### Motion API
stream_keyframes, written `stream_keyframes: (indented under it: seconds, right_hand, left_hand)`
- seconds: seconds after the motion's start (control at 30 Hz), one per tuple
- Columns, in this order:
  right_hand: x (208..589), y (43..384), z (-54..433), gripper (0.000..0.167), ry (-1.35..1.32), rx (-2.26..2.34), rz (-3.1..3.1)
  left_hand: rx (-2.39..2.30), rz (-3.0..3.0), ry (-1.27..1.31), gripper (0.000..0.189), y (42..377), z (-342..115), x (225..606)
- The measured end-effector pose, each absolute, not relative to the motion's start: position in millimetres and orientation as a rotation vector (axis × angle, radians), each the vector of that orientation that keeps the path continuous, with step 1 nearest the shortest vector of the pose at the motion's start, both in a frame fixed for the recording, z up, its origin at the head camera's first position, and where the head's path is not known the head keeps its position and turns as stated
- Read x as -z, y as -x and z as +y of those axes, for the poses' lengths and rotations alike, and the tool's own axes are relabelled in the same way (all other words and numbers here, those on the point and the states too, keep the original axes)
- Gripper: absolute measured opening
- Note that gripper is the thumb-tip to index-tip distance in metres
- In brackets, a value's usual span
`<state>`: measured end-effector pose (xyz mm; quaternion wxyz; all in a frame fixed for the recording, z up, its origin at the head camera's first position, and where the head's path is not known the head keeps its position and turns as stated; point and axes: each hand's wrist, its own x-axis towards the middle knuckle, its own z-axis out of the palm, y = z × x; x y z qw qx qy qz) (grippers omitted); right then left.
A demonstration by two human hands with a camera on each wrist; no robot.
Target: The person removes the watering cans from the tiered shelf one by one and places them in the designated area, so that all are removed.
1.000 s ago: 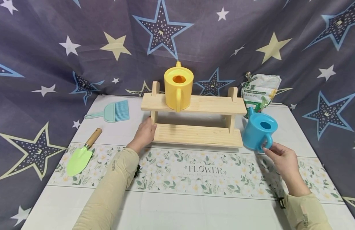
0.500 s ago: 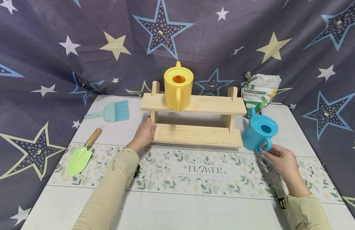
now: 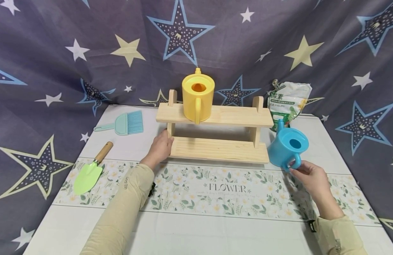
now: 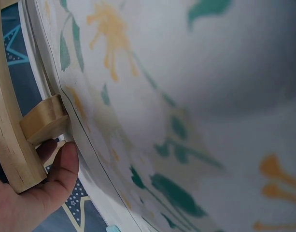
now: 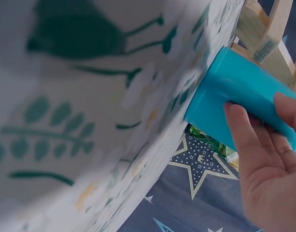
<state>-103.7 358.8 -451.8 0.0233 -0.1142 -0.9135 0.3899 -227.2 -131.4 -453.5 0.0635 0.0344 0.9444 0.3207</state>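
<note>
My left hand (image 3: 158,147) grips the left end of a two-tier wooden shelf (image 3: 218,149). In the left wrist view, the thumb and fingers curl round the end of a board (image 4: 12,145). On the upper tier, left of its middle, stands a yellow watering can (image 3: 197,101) with its handle towards me. A blue watering can (image 3: 285,147) is beside the shelf's right end, its spout pointing back. My right hand (image 3: 312,180) holds it at the handle; the right wrist view shows the fingers against the blue can's side (image 5: 239,96).
At the left lie a mint brush (image 3: 121,124) and a green trowel (image 3: 88,179) with a wooden handle. A clipped white bag (image 3: 288,101) stands behind the blue can. The table (image 3: 215,230) carries a floral strip; a starry cloth (image 3: 97,32) hangs behind.
The blue watering can has tipped slightly, its top and spout shifting a little to the right and its handle lower. The left hand, shelf and yellow can have stayed put.
</note>
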Motion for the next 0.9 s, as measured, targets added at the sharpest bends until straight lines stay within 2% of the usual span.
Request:
stream_keyframes:
  seconds: [0.3,0.7,0.9]
  right_hand:
    - [444,97,351,0.039,0.347,-1.197,-2.782]
    - [427,89,344,0.052,0.439,-1.132,-2.747]
    - [418,88,341,0.046,0.581,-1.156,-2.587]
  left_hand:
    - [-0.96,2.85,-0.109,0.048,226,-132,452]
    - [-0.953,2.871,-0.126,0.047,224,-131,451]
    - [-0.947,2.876,-0.126,0.047,225,-131,452]
